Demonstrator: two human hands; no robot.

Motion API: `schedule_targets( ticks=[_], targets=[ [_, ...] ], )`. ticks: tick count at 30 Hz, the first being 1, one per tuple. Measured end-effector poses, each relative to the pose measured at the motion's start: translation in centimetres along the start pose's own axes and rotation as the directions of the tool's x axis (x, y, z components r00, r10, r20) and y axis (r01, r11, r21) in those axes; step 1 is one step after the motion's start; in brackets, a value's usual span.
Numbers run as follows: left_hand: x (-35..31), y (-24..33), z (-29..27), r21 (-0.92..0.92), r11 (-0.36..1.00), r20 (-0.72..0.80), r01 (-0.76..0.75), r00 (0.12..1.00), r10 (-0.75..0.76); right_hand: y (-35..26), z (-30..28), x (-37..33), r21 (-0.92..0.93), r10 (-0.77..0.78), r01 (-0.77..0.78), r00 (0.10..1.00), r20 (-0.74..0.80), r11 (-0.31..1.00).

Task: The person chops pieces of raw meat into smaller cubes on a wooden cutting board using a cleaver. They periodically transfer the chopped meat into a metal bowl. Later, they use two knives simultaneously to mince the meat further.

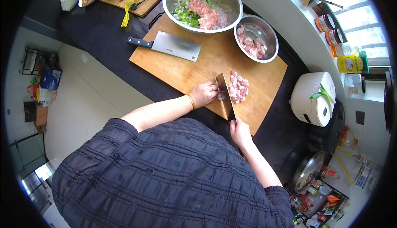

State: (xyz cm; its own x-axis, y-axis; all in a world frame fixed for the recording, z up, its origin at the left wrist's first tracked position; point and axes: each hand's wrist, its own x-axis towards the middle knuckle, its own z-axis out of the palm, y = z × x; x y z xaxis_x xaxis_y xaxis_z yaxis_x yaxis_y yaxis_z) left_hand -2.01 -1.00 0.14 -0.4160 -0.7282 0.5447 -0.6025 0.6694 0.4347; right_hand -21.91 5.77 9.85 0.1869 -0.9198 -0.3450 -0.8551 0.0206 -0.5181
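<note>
My right hand is closed round the handle of a cleaver, its blade upright on the wooden cutting board. To the left of the blade, my left hand has its fingers curled down on a piece of meat, mostly hidden by the fingers and blade. Diced pink meat lies in a small heap just right of the blade. A second cleaver with a black handle lies flat on the board's far left part.
A large steel bowl with minced meat and chopped greens stands at the back. Beside it, a smaller steel bowl holds meat chunks. A white rice cooker with a scallion on its lid stands right. Jars line the windowsill.
</note>
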Motion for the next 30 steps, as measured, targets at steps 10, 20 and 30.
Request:
schedule_targets(
  ticks=[10,20,30],
  targets=[
    [0.3,-0.2,-0.5,0.001,1.0,0.032,-0.02,0.999,0.02,-2.2,1.6,4.6,0.081,-0.039,0.047,0.994,-0.098,0.996],
    [0.4,-0.1,-0.6,-0.036,0.998,0.077,-0.05,0.996,0.053,-2.7,2.9,6.3,0.052,-0.067,0.081,0.972,-0.224,0.995],
    [0.4,0.5,-1.2,-0.029,0.999,0.096,0.015,0.995,-0.012,1.3,1.3,2.6,0.221,0.115,-0.062,0.966,-0.233,0.973]
  ],
)
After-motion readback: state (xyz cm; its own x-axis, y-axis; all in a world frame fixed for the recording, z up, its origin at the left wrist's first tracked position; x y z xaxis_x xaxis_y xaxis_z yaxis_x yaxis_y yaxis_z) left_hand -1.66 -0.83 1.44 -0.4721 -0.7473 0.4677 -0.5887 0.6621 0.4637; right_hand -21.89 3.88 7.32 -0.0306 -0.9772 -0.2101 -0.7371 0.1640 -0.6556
